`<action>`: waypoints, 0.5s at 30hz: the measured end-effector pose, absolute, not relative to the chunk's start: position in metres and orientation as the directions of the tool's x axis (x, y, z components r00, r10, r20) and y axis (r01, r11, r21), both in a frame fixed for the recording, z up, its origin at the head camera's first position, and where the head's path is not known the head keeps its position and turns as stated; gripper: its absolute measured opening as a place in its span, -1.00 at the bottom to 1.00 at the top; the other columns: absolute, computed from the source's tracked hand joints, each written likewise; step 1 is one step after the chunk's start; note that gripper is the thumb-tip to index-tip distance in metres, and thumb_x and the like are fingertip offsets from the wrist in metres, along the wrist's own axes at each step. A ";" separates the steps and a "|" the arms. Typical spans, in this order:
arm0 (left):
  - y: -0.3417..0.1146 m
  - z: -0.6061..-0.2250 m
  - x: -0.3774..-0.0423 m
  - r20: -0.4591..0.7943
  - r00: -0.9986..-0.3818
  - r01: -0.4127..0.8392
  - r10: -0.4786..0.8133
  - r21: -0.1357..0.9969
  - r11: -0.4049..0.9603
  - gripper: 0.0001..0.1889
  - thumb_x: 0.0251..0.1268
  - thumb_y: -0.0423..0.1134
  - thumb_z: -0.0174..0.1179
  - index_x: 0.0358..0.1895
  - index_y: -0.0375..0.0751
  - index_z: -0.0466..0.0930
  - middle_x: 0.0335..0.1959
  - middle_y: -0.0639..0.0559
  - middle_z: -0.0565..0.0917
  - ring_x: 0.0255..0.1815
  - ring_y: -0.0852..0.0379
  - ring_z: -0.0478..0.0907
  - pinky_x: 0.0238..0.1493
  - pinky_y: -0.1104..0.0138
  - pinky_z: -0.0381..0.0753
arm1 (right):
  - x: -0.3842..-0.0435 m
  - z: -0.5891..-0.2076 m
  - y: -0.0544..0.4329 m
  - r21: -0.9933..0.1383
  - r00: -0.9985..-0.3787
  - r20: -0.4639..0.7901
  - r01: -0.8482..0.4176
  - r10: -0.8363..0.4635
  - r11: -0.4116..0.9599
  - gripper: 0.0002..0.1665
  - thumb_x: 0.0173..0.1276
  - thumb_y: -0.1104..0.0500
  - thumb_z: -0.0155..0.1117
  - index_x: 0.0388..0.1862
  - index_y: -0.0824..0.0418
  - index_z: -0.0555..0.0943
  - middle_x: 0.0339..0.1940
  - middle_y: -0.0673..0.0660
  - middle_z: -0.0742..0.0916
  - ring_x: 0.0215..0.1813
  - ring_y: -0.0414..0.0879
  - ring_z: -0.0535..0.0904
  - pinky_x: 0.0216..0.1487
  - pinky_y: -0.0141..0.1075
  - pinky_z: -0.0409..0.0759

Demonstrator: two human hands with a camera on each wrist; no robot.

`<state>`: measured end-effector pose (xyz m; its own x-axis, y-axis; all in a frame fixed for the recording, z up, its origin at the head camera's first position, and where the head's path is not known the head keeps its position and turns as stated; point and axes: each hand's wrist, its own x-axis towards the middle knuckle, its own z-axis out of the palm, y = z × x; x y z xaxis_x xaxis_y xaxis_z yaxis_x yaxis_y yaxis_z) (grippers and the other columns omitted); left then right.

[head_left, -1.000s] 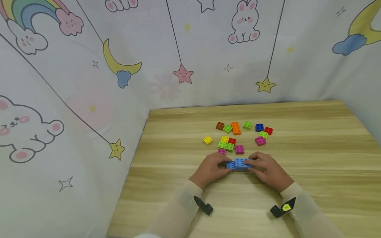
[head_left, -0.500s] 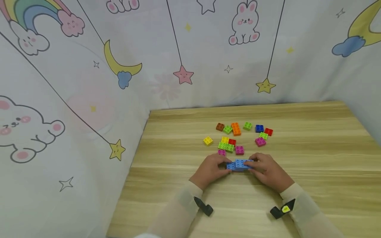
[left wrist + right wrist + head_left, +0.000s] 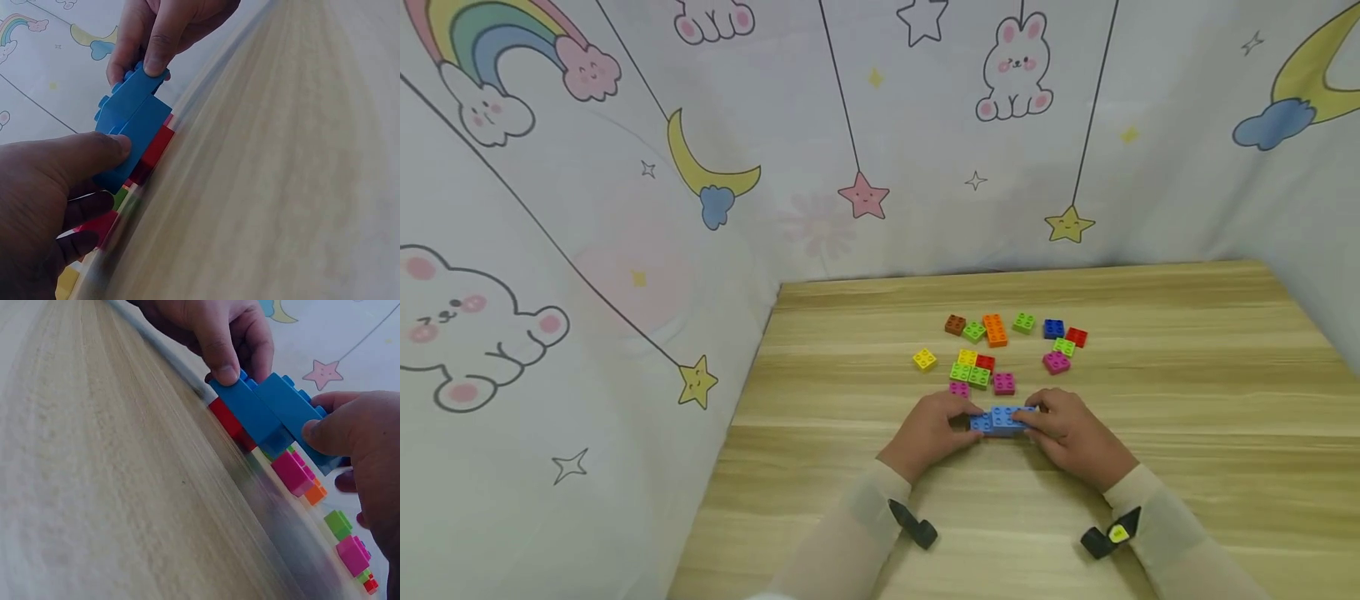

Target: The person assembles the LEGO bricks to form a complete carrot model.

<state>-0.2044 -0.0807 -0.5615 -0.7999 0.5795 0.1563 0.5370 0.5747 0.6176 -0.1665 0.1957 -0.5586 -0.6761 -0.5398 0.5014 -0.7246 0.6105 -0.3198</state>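
Observation:
Two blue bricks are stacked in a stepped way, the upper blue brick (image 3: 1006,417) set to the right over the lower blue brick (image 3: 980,422). Under the lower one shows a red brick (image 3: 232,425). My left hand (image 3: 927,435) pinches the left end of the lower blue brick between thumb and fingers. At the other end, my right hand (image 3: 1075,437) pinches the upper blue brick, thumb on its near side. The wrist views show studs along both blue tops, and the stack is close over the table.
Loose bricks lie just beyond the hands: a magenta brick (image 3: 1003,383), a yellow brick (image 3: 924,359), an orange brick (image 3: 995,330), a dark blue brick (image 3: 1054,328) and several green ones. A wooden table (image 3: 820,517) meets a patterned curtain (image 3: 925,225) at the back.
The whole scene sits slightly lower in the head view. Both hands keep their hold on the blue bricks, and the right fingers have shifted a little on the upper one.

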 end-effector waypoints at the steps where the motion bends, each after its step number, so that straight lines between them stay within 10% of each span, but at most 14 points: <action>1: -0.081 -0.562 -0.204 0.161 -0.798 0.543 0.581 0.612 0.576 -0.67 0.24 -0.06 0.52 0.05 0.03 0.80 -0.04 0.30 0.76 -0.01 0.33 0.60 0.17 0.39 0.56 | -0.167 -0.559 0.195 -0.322 -0.678 0.508 -0.722 -0.532 0.613 -0.59 0.19 0.26 0.57 0.06 0.08 0.81 0.05 0.15 0.68 0.04 0.02 0.55 0.03 0.02 0.54; 15: -0.081 -0.562 -0.205 0.228 -0.764 0.610 0.604 0.563 0.558 -0.69 0.24 -0.08 0.52 0.03 0.01 0.80 -0.06 0.25 0.77 -0.02 0.33 0.61 0.15 0.45 0.55 | -0.170 -0.568 0.174 -0.301 -0.632 0.570 -0.756 -0.525 0.581 -0.44 0.13 0.24 0.64 0.16 0.13 0.76 0.16 0.12 0.74 0.19 0.03 0.62 0.10 0.06 0.42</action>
